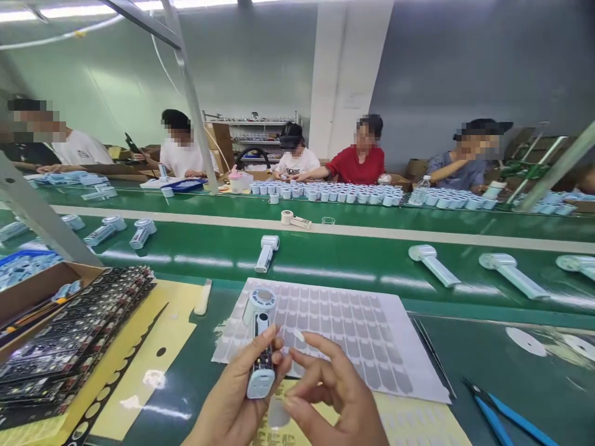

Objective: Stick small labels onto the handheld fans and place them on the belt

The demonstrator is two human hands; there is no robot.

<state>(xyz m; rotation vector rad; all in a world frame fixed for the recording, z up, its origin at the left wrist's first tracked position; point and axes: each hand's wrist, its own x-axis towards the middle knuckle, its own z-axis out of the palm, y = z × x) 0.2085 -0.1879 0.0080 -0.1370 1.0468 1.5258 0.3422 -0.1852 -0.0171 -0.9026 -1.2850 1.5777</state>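
Observation:
My left hand (246,381) is wrapped round a light blue handheld fan (261,378), whose round head points away from me. A dark circuit board shows along the front of its handle. Close by on the right, my right hand (332,390) pinches a small grey film sticker (279,414) between thumb and a curled finger. Its index finger is stretched out, with a small whitish spot at the tip that I cannot make out. Beneath both hands lies a white sheet (395,322) with rows of grey film stickers.
Circuit board panels (79,334) are stacked on the left beside a cardboard box (56,285). Tweezers (434,356) and blue-handled cutters (502,412) lie on the right. More fans (267,254) rest on the green conveyor (325,263). Several people sit across the line.

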